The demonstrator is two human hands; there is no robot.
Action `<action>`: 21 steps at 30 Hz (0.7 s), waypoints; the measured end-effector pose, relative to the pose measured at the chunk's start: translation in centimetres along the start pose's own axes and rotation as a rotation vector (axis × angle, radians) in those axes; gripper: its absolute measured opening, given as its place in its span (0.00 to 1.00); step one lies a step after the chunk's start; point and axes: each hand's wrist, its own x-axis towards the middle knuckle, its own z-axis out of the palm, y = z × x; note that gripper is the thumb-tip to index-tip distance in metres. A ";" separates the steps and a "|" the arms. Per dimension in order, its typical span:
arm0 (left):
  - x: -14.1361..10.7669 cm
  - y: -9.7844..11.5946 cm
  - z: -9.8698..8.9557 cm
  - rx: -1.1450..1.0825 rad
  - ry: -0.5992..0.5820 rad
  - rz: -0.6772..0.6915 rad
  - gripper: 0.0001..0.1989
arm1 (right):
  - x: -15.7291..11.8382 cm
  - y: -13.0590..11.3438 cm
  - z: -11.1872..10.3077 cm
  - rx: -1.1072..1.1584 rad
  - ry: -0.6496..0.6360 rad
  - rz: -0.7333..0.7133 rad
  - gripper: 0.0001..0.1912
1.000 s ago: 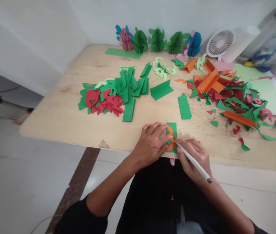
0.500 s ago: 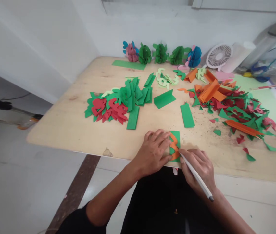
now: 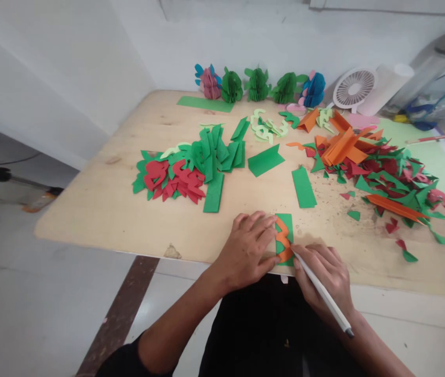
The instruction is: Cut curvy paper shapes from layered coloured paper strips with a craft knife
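Observation:
An orange wavy paper cutout [image 3: 284, 240] lies on a green paper strip [image 3: 290, 222] near the table's front edge. My left hand [image 3: 248, 250] rests flat on the table with fingers stretched out, its fingertips and thumb pressing the cutout's left side. In my right hand [image 3: 326, 275] a white pen [image 3: 326, 296] is gripped, tip against the cutout's right edge and dark end toward me. Beyond my hands lie another green strip [image 3: 304, 187] and a folded green piece [image 3: 265, 160].
Red cutouts [image 3: 175, 179] and folded green papers [image 3: 214, 152] are heaped at left. Paper scraps [image 3: 395, 180] and orange folded pieces [image 3: 346, 146] cover the right side. Several honeycomb paper figures [image 3: 257, 85], a small white fan [image 3: 354, 89] and a clear bottle [image 3: 422, 73] stand along the wall.
The view has shifted slightly, so things sit a little differently in the picture. Both hands keep their places on the cutout, and the pen tip stays at its right edge.

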 end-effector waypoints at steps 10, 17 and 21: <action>0.0 0.1 -0.1 0.021 -0.012 -0.001 0.22 | 0.3 -0.2 -0.1 -0.020 -0.005 0.001 0.13; 0.0 0.0 -0.2 0.035 -0.006 0.006 0.21 | 0.1 0.0 0.0 -0.008 0.001 0.001 0.13; 0.0 0.0 -0.1 0.031 -0.003 0.010 0.20 | 0.1 -0.1 0.1 -0.006 0.003 0.013 0.14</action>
